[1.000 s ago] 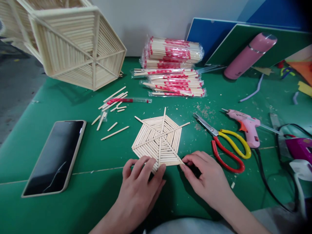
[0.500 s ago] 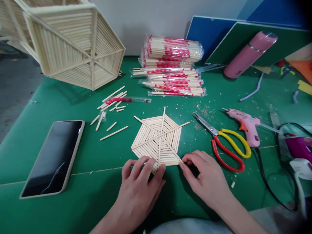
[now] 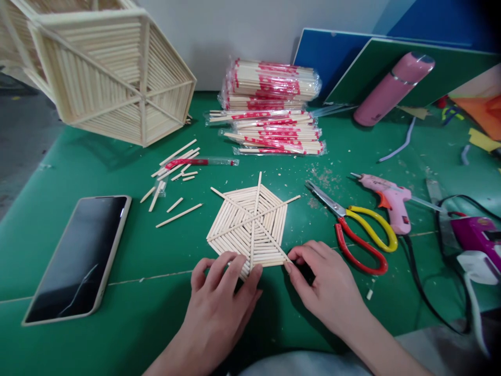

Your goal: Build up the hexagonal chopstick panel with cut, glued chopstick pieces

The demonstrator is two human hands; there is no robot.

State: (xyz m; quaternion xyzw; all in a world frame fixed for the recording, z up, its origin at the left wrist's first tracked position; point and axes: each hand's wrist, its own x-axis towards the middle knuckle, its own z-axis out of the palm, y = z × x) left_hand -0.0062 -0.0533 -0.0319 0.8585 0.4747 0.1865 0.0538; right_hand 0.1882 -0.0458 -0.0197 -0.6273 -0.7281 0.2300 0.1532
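A hexagonal panel of wooden sticks point(image 3: 250, 222) lies flat on the green table, its rows set between crossing spokes. Some spokes stick out past its far edges. My left hand point(image 3: 223, 297) rests over the near left edge, fingers curled down on the sticks and covering that corner. At the near right corner, my right hand point(image 3: 323, 282) pinches the end of a spoke between thumb and forefinger. Scissors point(image 3: 346, 216) with one red and one yellow handle lie to the right of the panel. Loose cut sticks point(image 3: 178, 214) are scattered to its left.
A larger stick-built structure point(image 3: 129, 78) stands at the back left, above a phone point(image 3: 78, 256). Wrapped chopstick packs point(image 3: 274, 104) are piled at the back. On the right are a pink glue gun point(image 3: 387, 198), its cord and a pink flask point(image 3: 391, 91).
The whole view has shifted slightly, with things now a little further left in the picture. Both hands keep the same hold on the panel.
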